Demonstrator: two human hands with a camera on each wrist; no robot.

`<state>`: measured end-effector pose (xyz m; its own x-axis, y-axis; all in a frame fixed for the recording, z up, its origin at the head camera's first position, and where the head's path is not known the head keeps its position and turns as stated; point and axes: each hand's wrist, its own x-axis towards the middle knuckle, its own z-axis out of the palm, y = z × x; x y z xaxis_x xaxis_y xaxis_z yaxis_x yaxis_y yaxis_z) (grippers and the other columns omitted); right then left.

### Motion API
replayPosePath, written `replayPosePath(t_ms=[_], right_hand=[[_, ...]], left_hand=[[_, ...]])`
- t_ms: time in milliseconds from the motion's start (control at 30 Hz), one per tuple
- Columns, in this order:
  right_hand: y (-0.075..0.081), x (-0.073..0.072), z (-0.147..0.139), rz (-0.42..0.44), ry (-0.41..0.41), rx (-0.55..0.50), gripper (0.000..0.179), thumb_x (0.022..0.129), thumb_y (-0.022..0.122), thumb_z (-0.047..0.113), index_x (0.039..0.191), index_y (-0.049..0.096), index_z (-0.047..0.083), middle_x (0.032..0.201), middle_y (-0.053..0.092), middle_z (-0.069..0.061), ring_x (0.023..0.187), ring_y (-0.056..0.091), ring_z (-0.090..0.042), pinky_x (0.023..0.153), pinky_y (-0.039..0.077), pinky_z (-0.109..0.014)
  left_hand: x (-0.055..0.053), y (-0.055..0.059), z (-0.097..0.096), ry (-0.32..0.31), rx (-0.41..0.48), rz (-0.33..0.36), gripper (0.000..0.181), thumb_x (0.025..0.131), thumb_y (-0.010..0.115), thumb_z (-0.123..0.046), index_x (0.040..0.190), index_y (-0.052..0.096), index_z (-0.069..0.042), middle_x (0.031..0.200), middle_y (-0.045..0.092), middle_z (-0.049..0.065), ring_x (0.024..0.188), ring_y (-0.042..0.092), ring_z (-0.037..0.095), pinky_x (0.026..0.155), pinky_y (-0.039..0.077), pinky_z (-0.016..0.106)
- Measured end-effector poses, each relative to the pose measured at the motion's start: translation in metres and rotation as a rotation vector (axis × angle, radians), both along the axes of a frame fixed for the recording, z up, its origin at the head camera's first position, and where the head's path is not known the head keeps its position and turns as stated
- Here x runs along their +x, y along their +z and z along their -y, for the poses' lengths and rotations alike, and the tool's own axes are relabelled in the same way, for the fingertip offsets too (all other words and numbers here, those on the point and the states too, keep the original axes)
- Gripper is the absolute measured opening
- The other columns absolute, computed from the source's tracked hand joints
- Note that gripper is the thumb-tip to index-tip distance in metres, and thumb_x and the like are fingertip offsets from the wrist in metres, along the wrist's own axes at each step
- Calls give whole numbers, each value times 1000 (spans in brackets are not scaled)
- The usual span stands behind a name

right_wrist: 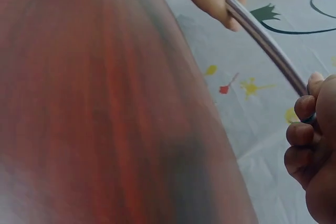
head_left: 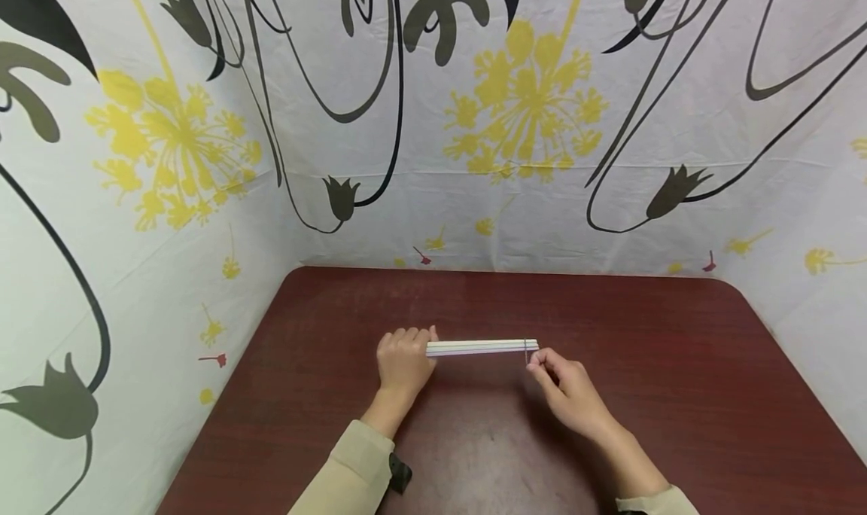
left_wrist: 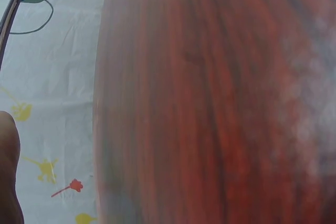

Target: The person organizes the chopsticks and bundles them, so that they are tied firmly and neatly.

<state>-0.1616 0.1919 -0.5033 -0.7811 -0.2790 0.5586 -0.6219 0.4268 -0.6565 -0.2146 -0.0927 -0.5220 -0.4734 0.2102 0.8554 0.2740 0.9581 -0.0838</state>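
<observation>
White stick bundle (head_left: 481, 348) is hovering nearly level above the desk (head_left: 474, 440), likely handling light, stiff and slightly slippery; gripping all sticks together near an end should suit. At its nine o'clock, the left hand (head_left: 404, 361) is gripping one end; toward four o'clock, the right hand (head_left: 574, 398) is pinching a thin dark band (head_left: 525, 345) crossing the other end.

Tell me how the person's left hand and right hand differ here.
The left hand grips one end of the white sticks; the right hand pinches a thin dark tie near the other end. The left hand makes a fist, while the right hand shows a gap between thumb and forefinger. Both are bare below pale sleeves.
</observation>
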Motion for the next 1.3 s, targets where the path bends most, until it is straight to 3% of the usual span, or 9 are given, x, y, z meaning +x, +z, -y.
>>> replayPosePath(t_ms=[200, 433, 533, 633, 733, 833, 1067, 1200, 1300], right_hand=[[-11, 6, 8, 84, 0, -14, 14, 95, 64, -2, 89, 60, 11, 68, 45, 15, 57, 40, 2, 51, 37, -17], [-16, 6, 6, 388, 70, -297, 23, 107, 45, 7, 91, 55, -7, 68, 58, -12, 47, 55, -19, 44, 46, -33], [-17, 6, 9, 460, 27, -339, 23, 106, 48, 7, 96, 57, -11, 69, 61, -15, 46, 57, -20, 43, 45, -35], [-18, 7, 17, 465, 8, -331, 16, 102, 56, 5, 98, 61, -10, 67, 63, -16, 44, 57, -17, 39, 44, -32], [-18, 11, 28, 339, 28, -266, 9, 97, 64, 4, 96, 65, -5, 64, 65, -12, 43, 56, -13, 38, 44, -27], [-18, 15, 38, 119, 50, -161, 4, 93, 70, 5, 93, 68, 1, 62, 65, -5, 43, 53, -5, 41, 44, -20], [-10, 22, 50, -302, 37, 83, 23, 98, 65, 29, 98, 78, 9, 80, 72, 7, 63, 58, 3, 58, 47, -12], [-7, 25, 54, -461, 48, 113, 33, 99, 63, 32, 115, 75, 6, 78, 67, 8, 58, 49, 5, 54, 42, -9], [-8, 26, 57, -491, 35, 50, 48, 99, 62, 34, 129, 65, -4, 76, 66, 4, 56, 50, 3, 52, 43, -9]], left_hand=[[0, 0, 1, -2, 32, -14, 43, 94, 53, -23, 52, 56, -13, 47, 50, -2, 39, 40, 16, 42, 29, 28], [0, 0, 0, -64, 81, -64, 32, 75, 73, -18, 50, 53, -14, 45, 46, -3, 38, 35, 14, 40, 27, 27], [0, 1, -2, -87, 100, -80, 34, 76, 70, -18, 49, 49, -15, 44, 44, -4, 38, 34, 14, 39, 26, 26], [1, 1, -5, -88, 113, -84, 38, 83, 63, -20, 49, 49, -16, 43, 43, -4, 37, 33, 14, 40, 25, 26], [1, 1, -7, -71, 113, -81, 40, 88, 57, -21, 49, 49, -15, 43, 43, -4, 37, 33, 14, 40, 24, 25], [1, 0, -8, -51, 102, -55, 38, 85, 60, -19, 49, 50, -15, 43, 42, -4, 37, 33, 14, 40, 24, 25], [2, -4, -7, 9, 81, 61, 36, 78, 68, -16, 48, 47, -14, 43, 39, -3, 36, 34, 15, 41, 24, 27], [2, -7, -6, 25, 86, 107, 33, 79, 65, -16, 49, 51, -14, 44, 44, -2, 36, 40, 18, 41, 28, 29], [2, -6, -6, 26, 110, 112, 33, 79, 65, -16, 49, 51, -14, 44, 45, -1, 36, 41, 18, 41, 30, 30]])
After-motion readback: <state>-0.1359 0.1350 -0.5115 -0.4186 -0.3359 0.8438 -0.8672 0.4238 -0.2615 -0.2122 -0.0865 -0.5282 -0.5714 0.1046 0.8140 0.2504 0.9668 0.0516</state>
